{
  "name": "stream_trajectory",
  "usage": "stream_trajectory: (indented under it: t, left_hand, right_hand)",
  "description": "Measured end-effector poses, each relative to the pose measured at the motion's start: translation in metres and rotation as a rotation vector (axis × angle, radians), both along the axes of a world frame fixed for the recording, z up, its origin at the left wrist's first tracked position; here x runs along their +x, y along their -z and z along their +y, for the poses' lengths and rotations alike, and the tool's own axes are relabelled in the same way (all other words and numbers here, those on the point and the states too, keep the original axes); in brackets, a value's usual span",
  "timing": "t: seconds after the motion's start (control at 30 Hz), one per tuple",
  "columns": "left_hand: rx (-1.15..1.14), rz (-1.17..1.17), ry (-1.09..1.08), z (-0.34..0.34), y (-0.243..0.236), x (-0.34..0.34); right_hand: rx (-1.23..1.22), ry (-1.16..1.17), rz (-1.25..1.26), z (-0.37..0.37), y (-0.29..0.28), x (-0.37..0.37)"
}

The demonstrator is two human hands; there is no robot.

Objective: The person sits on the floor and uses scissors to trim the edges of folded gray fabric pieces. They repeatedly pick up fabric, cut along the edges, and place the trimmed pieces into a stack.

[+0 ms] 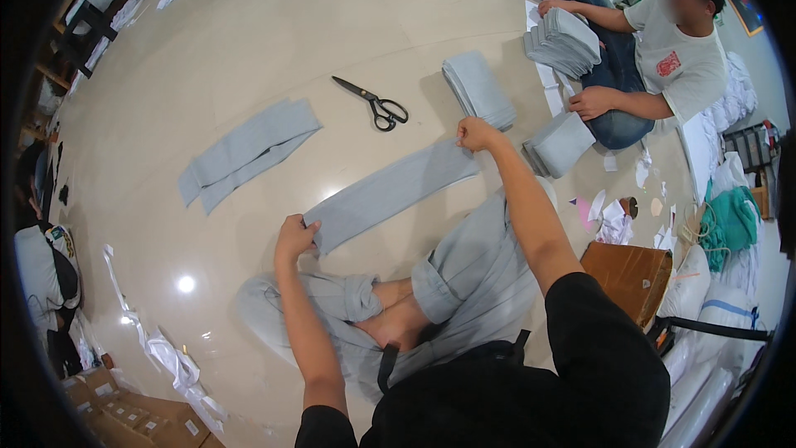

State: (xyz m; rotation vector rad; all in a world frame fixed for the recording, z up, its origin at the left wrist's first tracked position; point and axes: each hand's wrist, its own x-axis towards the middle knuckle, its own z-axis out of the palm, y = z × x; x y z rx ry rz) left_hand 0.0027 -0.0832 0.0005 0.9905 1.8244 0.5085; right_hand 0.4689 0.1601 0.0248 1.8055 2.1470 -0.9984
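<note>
A long grey fabric strip [390, 197] stretches at a slant over the floor in front of my crossed legs. My left hand [296, 238] pinches its near left end. At the far right end, my right hand [478, 134] grips the corner, close to a stack of folded grey cloth [481, 90]. Beyond the strip lie black-handled scissors [373, 103], their blades pointing away to the left. More grey fabric strips [249, 149], partly overlapping, rest on the floor to the left.
A co-worker [680, 58] sits at the right, one hand on a tall pile of folded grey cloth [562, 40], the other on a smaller pile [560, 145]. Close to my right arm stands a brown cardboard box [628, 280]. White scraps [170, 357] trail along the floor at left.
</note>
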Motion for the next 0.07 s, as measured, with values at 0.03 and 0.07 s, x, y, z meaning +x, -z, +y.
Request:
stream_trajectory:
  t: [0.03,0.07]
  left_hand:
    - [-0.003,0.017,0.011,0.0,-0.0004,-0.0002]
    - [-0.009,0.031,0.026,0.0008,-0.0027,0.0023]
  right_hand:
    - [-0.005,0.004,-0.006,0.0016,-0.0003,0.0017]
    - [-0.011,0.006,-0.007,-0.0012,0.0024,0.0026]
